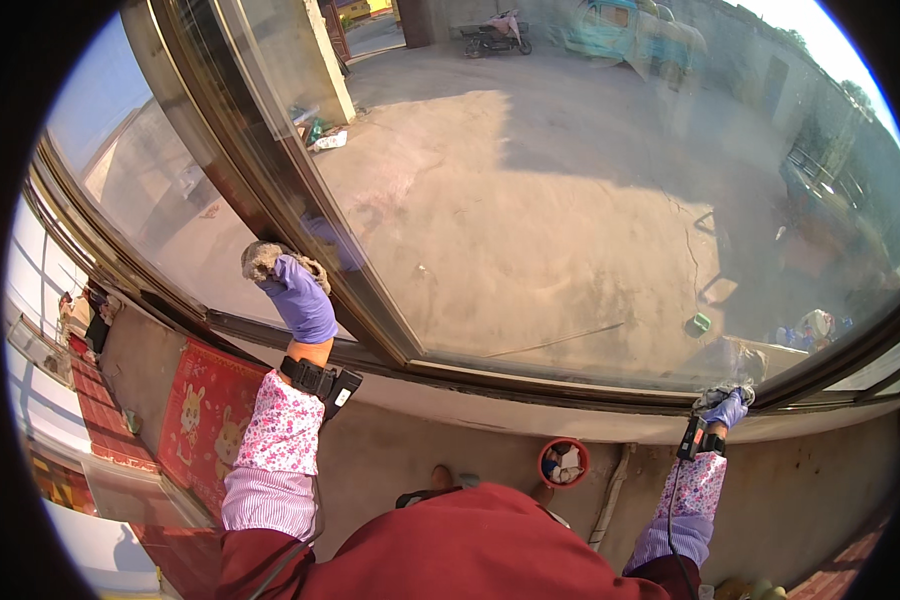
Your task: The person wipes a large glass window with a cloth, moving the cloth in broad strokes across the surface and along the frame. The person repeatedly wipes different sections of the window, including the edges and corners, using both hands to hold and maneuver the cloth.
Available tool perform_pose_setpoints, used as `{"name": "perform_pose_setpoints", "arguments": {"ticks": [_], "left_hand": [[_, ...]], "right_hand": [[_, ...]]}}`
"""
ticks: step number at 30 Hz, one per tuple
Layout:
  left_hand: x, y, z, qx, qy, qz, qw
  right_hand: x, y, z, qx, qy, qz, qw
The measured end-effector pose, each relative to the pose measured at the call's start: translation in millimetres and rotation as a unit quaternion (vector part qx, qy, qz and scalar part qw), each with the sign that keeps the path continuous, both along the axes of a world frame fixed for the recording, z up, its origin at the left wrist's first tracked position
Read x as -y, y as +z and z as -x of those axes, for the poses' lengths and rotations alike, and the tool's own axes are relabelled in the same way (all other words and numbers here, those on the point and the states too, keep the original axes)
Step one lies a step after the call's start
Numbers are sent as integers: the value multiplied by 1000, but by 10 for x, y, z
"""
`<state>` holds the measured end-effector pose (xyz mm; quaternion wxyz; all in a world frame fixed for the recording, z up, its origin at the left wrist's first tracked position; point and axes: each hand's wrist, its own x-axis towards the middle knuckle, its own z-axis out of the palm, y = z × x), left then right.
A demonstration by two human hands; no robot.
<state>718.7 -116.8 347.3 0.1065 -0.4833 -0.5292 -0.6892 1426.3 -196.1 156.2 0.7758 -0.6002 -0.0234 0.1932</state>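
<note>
My left hand, in a purple glove, is closed on a fluffy brown cloth and holds it against the window frame beside the upright bar. Far to the right, my right hand, also gloved in purple, grips a grey cloth at the lower right corner of the large glass pane. Both wrists carry black strapped devices with cables. A faint reflection of the left glove shows in the glass.
Below the sill, a red bucket with cloths in it stands on the floor near my feet. A pale pipe lies to its right. A red mat with rabbit pictures is at the left. Beyond the glass are a yard and parked vehicles.
</note>
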Motion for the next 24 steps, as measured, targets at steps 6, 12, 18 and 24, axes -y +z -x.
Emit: {"name": "perform_pose_setpoints", "arguments": {"ticks": [6, 12, 18, 24], "left_hand": [[-18, -14, -159, 47, -27, -33, 998], [35, 139, -389, 191, -114, -70, 972], [125, 247, -466, 182, -143, 14, 973], [241, 421, -514, 206, -239, 29, 948]], "right_hand": [[35, 421, 1144, -43, -12, -37, 998], [49, 859, 1978, -39, 66, -118, 990], [11, 1395, 2730, 47, 69, -148, 985], [181, 2355, 3412, 198, 218, -203, 934]]}}
